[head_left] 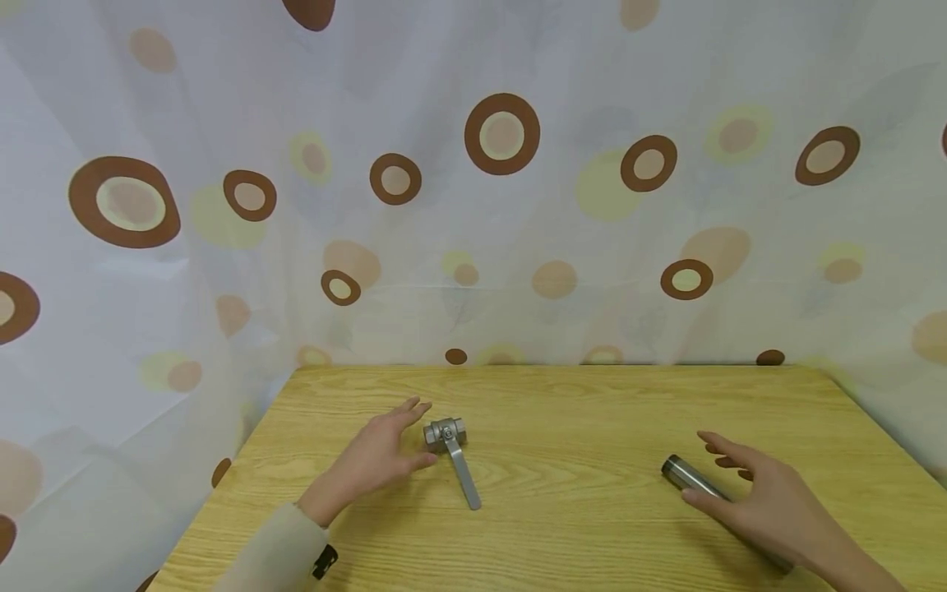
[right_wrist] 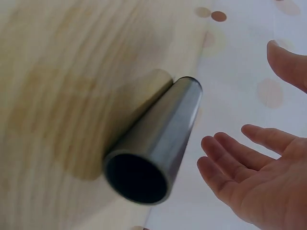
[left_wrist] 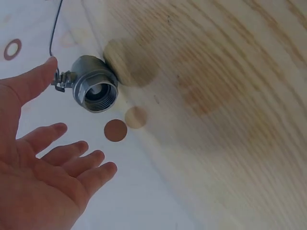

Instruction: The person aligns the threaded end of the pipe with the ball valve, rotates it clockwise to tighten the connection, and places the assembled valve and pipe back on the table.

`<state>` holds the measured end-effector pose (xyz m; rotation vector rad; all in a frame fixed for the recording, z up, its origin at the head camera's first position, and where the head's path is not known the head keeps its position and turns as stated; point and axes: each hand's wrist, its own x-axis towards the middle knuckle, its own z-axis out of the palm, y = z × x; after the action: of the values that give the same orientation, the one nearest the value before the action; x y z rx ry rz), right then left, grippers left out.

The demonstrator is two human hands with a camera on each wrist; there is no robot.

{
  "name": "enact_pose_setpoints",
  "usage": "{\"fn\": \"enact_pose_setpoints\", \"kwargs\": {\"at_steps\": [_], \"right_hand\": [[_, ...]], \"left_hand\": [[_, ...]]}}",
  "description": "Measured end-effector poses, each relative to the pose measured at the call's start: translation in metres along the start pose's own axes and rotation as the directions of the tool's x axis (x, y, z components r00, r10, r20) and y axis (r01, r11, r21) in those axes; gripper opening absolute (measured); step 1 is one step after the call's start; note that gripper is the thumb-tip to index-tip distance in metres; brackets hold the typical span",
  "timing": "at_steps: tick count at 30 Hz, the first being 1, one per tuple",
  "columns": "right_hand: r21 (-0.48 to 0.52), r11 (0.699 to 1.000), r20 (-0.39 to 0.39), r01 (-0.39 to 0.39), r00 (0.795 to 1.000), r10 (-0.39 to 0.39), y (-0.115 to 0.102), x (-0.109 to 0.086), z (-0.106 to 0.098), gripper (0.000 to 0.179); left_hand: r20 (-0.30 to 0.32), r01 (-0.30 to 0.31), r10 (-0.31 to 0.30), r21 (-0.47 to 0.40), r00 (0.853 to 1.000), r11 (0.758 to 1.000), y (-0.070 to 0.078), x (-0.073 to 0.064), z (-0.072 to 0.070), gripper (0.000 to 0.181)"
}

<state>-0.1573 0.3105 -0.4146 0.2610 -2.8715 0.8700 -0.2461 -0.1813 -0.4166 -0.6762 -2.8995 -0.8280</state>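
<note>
A metal ball valve (head_left: 447, 432) with a long flat lever handle (head_left: 464, 477) lies on the wooden table, left of the middle. Its threaded round opening (left_wrist: 99, 96) faces the left wrist camera. Close by on its left, my left hand (head_left: 377, 456) is spread with thumb and fingers apart, holding nothing. A steel pipe (head_left: 695, 475) lies at the right, slanting toward the front edge. Over the pipe hovers my right hand (head_left: 777, 506), fingers extended and partly hiding it. In the right wrist view, a gap shows between the pipe's hollow body (right_wrist: 158, 139) and the fingers (right_wrist: 230, 163).
The wood-grained table (head_left: 562, 493) ends at a white curtain-like sheet (head_left: 562, 205) with brown, orange and yellow circles, which stands behind it and along both sides. A black strap piece (head_left: 325, 561) shows by the left sleeve (head_left: 284, 543).
</note>
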Motion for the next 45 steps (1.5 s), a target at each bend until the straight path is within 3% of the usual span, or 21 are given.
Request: {"fn": "enact_pose_setpoints", "kwargs": {"at_steps": [9, 14, 22, 30, 45], "right_hand": [[-0.045, 0.996, 0.093, -0.071, 0.993, 0.075, 0.024, -0.011, -0.002, 0.082], [-0.033, 0.991, 0.179, -0.129, 0.975, 0.133, 0.035, -0.016, -0.003, 0.082], [-0.021, 0.968, 0.229, -0.249, 0.942, 0.247, 0.048, -0.02, -0.001, 0.081], [-0.05, 0.969, 0.211, -0.241, 0.946, 0.246, 0.058, -0.02, 0.0, 0.072], [-0.06, 0.968, 0.25, -0.243, 0.935, 0.251, 0.074, -0.022, -0.01, 0.063]], "left_hand": [[0.002, -0.015, 0.015, -0.084, 1.0, 0.996, -0.011, 0.014, 0.009, 0.075], [0.007, -0.024, 0.025, -0.085, 1.0, 0.996, -0.013, 0.02, 0.014, 0.073], [0.015, -0.012, 0.013, -0.079, 1.0, 0.997, -0.008, 0.025, 0.019, 0.066], [0.019, 0.025, -0.023, -0.084, 1.0, 0.996, -0.006, 0.029, 0.022, 0.06], [0.002, -0.009, 0.009, -0.07, 1.0, 0.997, -0.008, 0.03, 0.024, 0.055]]}}
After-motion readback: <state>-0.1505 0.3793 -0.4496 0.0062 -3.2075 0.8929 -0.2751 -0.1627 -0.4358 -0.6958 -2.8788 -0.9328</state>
